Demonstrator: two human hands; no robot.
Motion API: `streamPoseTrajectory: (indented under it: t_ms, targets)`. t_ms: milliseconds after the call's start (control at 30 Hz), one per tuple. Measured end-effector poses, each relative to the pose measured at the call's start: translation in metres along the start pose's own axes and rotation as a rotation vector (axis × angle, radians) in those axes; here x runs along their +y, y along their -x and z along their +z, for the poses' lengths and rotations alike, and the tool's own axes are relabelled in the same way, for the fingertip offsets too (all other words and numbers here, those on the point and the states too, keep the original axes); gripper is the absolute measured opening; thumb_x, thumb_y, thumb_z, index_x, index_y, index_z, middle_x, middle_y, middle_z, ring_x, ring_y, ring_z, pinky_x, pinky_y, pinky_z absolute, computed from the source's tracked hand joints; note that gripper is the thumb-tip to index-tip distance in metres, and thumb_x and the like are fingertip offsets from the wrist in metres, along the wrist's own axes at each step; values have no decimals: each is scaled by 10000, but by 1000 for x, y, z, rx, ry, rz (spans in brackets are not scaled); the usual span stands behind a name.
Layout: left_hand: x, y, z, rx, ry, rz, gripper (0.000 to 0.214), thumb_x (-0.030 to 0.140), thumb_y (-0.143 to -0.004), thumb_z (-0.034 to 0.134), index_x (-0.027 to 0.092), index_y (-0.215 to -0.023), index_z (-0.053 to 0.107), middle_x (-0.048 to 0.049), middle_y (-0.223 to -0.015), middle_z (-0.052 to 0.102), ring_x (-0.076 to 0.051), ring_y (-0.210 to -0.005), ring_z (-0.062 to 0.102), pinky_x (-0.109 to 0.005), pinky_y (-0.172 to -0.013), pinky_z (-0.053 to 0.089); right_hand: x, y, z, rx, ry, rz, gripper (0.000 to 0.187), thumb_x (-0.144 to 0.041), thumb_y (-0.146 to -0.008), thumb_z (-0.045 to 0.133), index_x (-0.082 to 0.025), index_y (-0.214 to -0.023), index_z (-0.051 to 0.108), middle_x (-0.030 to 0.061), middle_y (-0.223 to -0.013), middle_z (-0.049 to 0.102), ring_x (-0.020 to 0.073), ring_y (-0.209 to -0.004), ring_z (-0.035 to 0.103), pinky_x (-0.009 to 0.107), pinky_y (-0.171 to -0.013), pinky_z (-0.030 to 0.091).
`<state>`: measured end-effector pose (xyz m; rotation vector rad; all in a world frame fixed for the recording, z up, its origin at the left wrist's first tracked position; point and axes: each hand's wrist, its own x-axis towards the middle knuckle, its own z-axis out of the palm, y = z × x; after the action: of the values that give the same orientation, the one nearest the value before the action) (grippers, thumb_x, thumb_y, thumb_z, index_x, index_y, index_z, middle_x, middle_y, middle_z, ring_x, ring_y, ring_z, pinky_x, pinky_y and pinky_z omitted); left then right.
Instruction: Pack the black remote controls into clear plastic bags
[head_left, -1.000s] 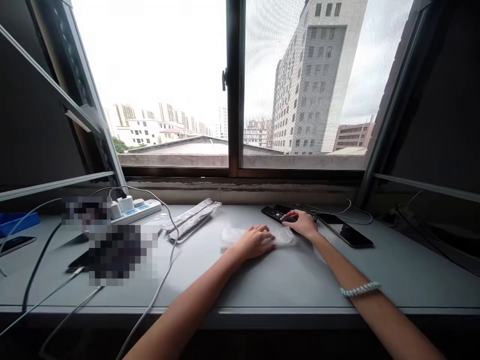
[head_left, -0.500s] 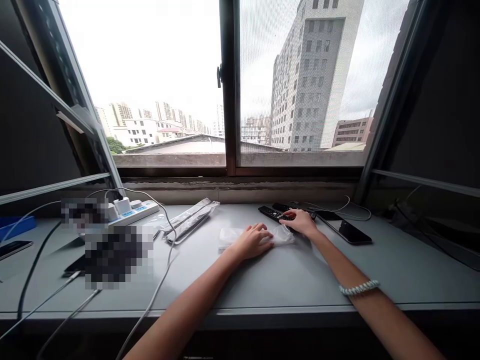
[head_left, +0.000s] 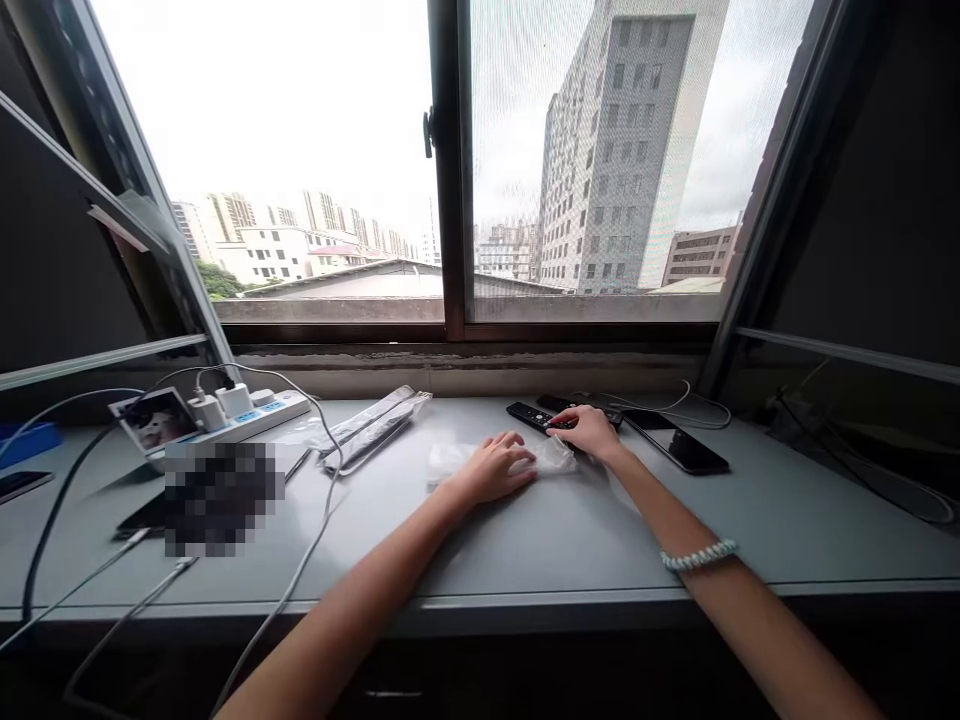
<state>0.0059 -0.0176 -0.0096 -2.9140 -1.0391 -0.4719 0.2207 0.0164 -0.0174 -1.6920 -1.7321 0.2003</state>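
Touching bag (head_left: 556, 458), left hand (head_left: 495, 470); contents unclear

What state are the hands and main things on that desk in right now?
left hand: resting on clear plastic, fingers slightly curled
right hand: fingertips at front remote, grip unclear
clear plastic: crumpled, partly covered
front remote: lying flat, buttons up
rear remote: partly hidden
right phone: lying flat, screen dark
left phone: lying, partly out of frame
power strip: plugs inserted
long packages: lying, wrapped

Desk (head_left: 585, 540): smooth (softly shiny)
Bag (head_left: 446, 460): crinkled, translucent plastic
Remote controls (head_left: 531, 415): matt plastic
Smartphone toward desk's right edge (head_left: 679, 445): glossy screen
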Motion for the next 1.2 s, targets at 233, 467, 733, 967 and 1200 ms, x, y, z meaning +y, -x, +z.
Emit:
streamPoseTrajectory:
  t_ms: [233,467,733,967,1200]
  targets:
    - [-5,-2,4,18,-4,-16,293,386,-856,481,245,-1075,614,-65,-1117,521,-214,-1059,498,-348,-914,384,12,-6,2,-15,-85,0,237,-411,-621,659,-249,-782,721,19,-851,704,194,-818,629,253,-687,463]
    - [-14,0,-3,79,-50,-8,255,337,-860,480,221,-1019,641,-71,-1113,516,-212,-1062,489,-351,-925,370,24,-11,2,-70,-130,-66,247,-397,-620,663,-226,-790,716,29,-855,705,187,-800,628,254,-713,465]
    - [-29,9,-9,120,-116,-87,211,297,-853,494,208,-911,676,-67,-1043,549,-209,-997,515,-346,-866,399,23,-12,5,-92,-70,-112,239,-386,-649,642,-219,-809,701,45,-891,685,199,-840,614,270,-710,463]
    - [-20,3,-5,196,-101,-130,253,361,-859,472,216,-865,679,-56,-967,560,-198,-901,539,-351,-841,399,16,-8,5,38,-20,-136,408,-482,-649,645,-226,-966,656,75,-1060,610,214,-879,596,307,-715,462]
    - [-20,0,-1,135,-62,-339,269,381,-865,426,217,-892,638,-52,-913,550,-217,-939,509,-361,-853,379,4,-6,5,7,-1,-258,243,-367,-769,569,-256,-964,663,42,-1069,613,217,-988,572,402,-908,369]
